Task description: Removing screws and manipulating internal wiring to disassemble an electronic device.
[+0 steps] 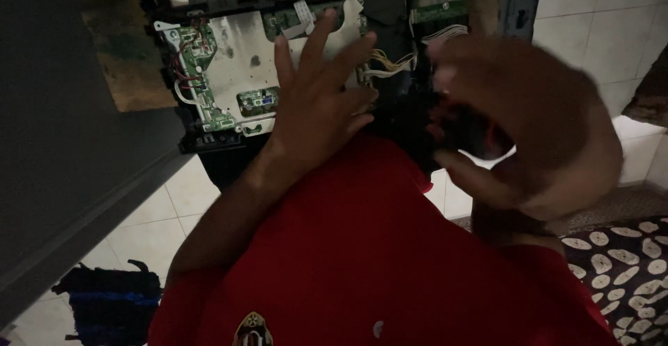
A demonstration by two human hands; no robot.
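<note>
Dim tiled floor (pixel 174 210), left hand (pixel 316 106) fingers splayed on circuit board (pixel 236 68), right hand (pixel 529 123) blurred, seemingly curled.

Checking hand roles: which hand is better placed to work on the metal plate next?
Left, probably. The left hand lies spread on the metal plate; the right hand is off to the side, blurred, curled around something dark.

Matt bare-metal shield plate (pixel 236 61), green circuit boards (pixel 197 68), glossy tiled floor (pixel 149 224).
</note>
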